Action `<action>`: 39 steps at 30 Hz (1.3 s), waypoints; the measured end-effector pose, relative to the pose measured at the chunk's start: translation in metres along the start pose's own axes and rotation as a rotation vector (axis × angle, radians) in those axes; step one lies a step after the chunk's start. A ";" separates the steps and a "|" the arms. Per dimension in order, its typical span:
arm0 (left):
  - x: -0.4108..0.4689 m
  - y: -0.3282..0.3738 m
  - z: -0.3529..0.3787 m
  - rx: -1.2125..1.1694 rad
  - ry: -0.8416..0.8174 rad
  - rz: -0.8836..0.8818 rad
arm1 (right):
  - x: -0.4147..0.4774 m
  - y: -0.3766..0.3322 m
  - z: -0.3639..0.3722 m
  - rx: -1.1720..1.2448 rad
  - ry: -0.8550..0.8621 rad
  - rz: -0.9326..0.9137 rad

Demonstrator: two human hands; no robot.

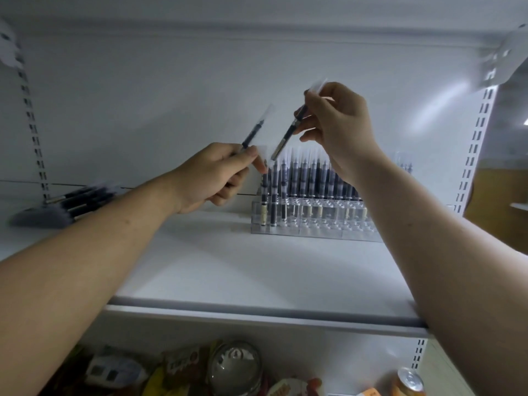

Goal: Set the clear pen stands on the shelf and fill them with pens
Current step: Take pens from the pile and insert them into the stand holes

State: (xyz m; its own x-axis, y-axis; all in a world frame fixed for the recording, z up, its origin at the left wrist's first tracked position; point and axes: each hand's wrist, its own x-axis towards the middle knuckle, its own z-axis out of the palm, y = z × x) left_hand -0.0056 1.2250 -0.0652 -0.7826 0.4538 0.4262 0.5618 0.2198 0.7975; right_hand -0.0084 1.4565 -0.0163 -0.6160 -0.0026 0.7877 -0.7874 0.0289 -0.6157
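Note:
A clear stepped pen stand [311,227] sits on the white shelf [257,270], and many dark upright pens fill most of it. My right hand [337,124] pinches a dark pen [288,132] tilted tip-down above the stand's left end. To the left of the stand, my left hand [214,175] grips another dark pen [254,130] with a clear cap, slanting up and right. A loose pile of pens [77,198] lies on the shelf at the far left, partly behind my left forearm.
Slotted uprights [474,144] flank the white back wall. Below the shelf's front edge [257,312], a lower level holds snack packets [183,367], a round clear lid [235,364] and a can [408,381].

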 end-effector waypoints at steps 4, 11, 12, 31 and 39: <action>0.000 0.001 0.001 -0.017 0.023 0.011 | 0.003 0.005 -0.007 -0.248 0.061 -0.083; 0.003 -0.004 -0.002 0.205 0.115 0.133 | -0.003 0.010 -0.007 -0.546 -0.082 -0.064; 0.004 -0.005 -0.001 0.229 0.123 0.148 | -0.005 0.010 -0.006 -0.556 -0.107 -0.050; 0.010 -0.011 -0.005 0.462 0.166 0.275 | -0.014 0.004 -0.004 -0.725 -0.385 0.159; 0.009 -0.012 -0.004 0.486 0.165 0.276 | -0.012 0.006 -0.006 -0.690 -0.386 0.206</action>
State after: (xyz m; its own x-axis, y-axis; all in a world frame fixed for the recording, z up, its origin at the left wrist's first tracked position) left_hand -0.0200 1.2233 -0.0692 -0.5989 0.4187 0.6826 0.7793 0.5012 0.3762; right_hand -0.0056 1.4626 -0.0292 -0.8098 -0.2708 0.5205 -0.5453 0.6748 -0.4973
